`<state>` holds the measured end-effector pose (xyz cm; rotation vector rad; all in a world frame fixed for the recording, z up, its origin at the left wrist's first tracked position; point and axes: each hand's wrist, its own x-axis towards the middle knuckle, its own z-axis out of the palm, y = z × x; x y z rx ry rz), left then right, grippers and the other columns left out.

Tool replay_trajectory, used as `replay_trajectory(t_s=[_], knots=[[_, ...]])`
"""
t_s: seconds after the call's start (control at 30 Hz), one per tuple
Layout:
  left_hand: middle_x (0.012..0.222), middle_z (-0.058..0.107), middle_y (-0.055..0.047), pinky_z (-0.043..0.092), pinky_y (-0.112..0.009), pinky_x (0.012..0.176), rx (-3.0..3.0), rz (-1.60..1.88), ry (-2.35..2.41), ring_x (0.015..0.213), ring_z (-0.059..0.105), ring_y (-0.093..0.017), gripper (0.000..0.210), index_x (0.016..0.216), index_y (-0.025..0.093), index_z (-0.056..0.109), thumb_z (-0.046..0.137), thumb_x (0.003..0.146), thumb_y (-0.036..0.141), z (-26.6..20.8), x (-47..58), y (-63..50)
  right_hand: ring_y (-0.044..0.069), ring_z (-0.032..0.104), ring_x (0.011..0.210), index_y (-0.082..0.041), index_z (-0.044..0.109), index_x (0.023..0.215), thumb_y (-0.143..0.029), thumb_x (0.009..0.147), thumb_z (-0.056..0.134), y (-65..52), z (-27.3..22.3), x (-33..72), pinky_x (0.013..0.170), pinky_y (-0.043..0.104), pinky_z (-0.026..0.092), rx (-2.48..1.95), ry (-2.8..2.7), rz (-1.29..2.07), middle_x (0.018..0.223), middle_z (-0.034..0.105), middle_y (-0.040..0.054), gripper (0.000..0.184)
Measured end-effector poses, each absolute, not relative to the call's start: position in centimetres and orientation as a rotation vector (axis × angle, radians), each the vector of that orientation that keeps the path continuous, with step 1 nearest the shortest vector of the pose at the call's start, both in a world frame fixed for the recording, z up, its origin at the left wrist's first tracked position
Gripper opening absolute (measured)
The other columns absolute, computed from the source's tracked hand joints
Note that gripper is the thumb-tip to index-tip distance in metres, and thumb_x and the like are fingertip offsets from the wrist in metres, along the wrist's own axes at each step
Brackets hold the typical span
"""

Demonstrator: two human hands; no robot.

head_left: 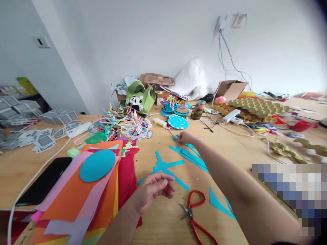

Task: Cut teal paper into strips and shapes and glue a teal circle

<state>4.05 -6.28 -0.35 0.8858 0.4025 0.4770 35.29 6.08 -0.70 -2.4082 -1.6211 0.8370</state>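
My left hand (157,190) hovers low over the table, palm turned inward, its fingers loosely bent and apart with nothing in them. Just beyond it several blue paper strips (163,165) lie crossed over each other. My right hand (186,137) reaches far forward, its fingers closed at a small blue paper strip (175,136); the fingertips are partly hidden. More long blue strips (190,157) lie beneath the right forearm. Red-handled scissors (189,213) rest on the table, blades slightly apart, to the right of my left hand. A blue paper offcut (219,204) lies by the right arm.
Coloured paper sheets with a blue paper circle (97,165) and a black phone (44,181) lie at left. Behind are tangled craft pieces (122,122), a glue bottle (160,122), a dotted blue disc (178,121) and a jar (198,110). Egg trays (260,106) and cables are at right.
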Motion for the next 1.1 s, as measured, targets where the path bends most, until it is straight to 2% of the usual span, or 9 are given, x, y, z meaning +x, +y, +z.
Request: replay_trajectory(t_s=[0.17,0.3,0.43,0.53,0.57,0.7,0.83,0.97,1.1], knots=[[0.085,0.065,-0.012,0.046,-0.035,0.073,0.895,0.471,0.411,0.072,0.062,-0.018,0.037,0.1,0.01,0.068,0.07,0.077,0.039,-0.2,4.0,-6.3,0.02,0.06,0.098,-0.016,0.059,0.114,-0.035,0.091,0.055,5.9,0.2,35.1,0.083,0.039,0.052,-2.33,-1.643,0.758,0.116,0.06,0.0065,0.029],[0.085,0.065,-0.012,0.045,-0.035,0.073,0.904,0.464,0.422,0.072,0.061,-0.018,0.038,0.1,0.011,0.068,0.07,0.076,0.04,-0.1,3.9,-6.3,0.014,0.061,0.074,-0.012,0.06,0.097,-0.035,0.092,0.052,4.9,1.7,35.2,0.066,0.026,0.05,-2.19,-1.561,0.702,0.086,0.064,0.0046,0.025],[0.085,0.065,-0.012,0.045,-0.034,0.072,0.907,0.463,0.423,0.072,0.061,-0.018,0.039,0.101,0.011,0.068,0.07,0.076,0.041,0.0,3.9,-6.2,0.01,0.052,0.053,-0.016,0.056,0.087,-0.044,0.088,0.051,1.7,4.4,36.4,0.052,0.021,0.042,-2.001,-1.536,0.763,0.062,0.056,-0.001,0.029],[0.085,0.065,-0.012,0.045,-0.034,0.072,0.905,0.465,0.411,0.072,0.061,-0.018,0.038,0.101,0.01,0.068,0.069,0.077,0.04,0.0,3.8,-6.2,0.009,0.05,0.051,-0.017,0.055,0.075,-0.047,0.075,0.064,-2.7,6.1,37.3,0.051,0.022,0.042,-1.892,-1.612,0.93,0.058,0.053,-0.0028,0.031],[0.085,0.065,-0.012,0.045,-0.033,0.072,0.905,0.466,0.406,0.072,0.061,-0.018,0.038,0.1,0.01,0.068,0.069,0.077,0.04,0.0,3.8,-6.2,0.009,0.05,0.051,-0.017,0.055,0.073,-0.046,0.073,0.066,-4.5,6.5,37.4,0.05,0.021,0.042,-1.816,-1.693,1.114,0.06,0.053,-0.0028,0.031],[0.086,0.064,-0.012,0.045,-0.033,0.072,0.915,0.462,0.396,0.073,0.061,-0.018,0.034,0.1,0.011,0.067,0.068,0.079,0.038,0.0,3.8,-6.3,0.01,0.051,0.047,-0.018,0.058,0.071,-0.043,0.071,0.066,-11.7,6.2,37.1,0.044,0.021,0.039,-1.894,-1.787,1.559,0.058,0.055,-0.0028,0.026],[0.085,0.065,-0.011,0.045,-0.033,0.071,0.93,0.451,0.401,0.072,0.061,-0.018,0.034,0.1,0.011,0.067,0.067,0.079,0.037,-0.1,3.9,-6.3,0.012,0.055,0.047,-0.02,0.061,0.072,-0.041,0.071,0.064,-17.3,4.3,36.9,0.043,0.021,0.04,-2.109,-1.714,1.484,0.06,0.059,-0.0014,0.021],[0.084,0.065,-0.01,0.045,-0.032,0.071,0.934,0.445,0.426,0.071,0.061,-0.017,0.034,0.098,0.011,0.068,0.068,0.078,0.038,0.0,4.0,-6.3,0.013,0.056,0.044,-0.025,0.07,0.091,-0.04,0.068,0.064,-19.0,4.3,37.3,0.039,0.024,0.04,-2.371,-1.756,1.165,0.072,0.068,0.0029,0.028],[0.084,0.065,-0.01,0.044,-0.032,0.071,0.945,0.439,0.436,0.071,0.061,-0.017,0.034,0.098,0.011,0.068,0.068,0.078,0.038,-0.1,4.1,-6.3,0.018,0.065,0.067,-0.026,0.072,0.089,-0.038,0.077,0.06,-14.9,5.8,36.8,0.058,0.027,0.047,-2.391,-2.001,0.669,0.08,0.071,0.0038,0.021]])
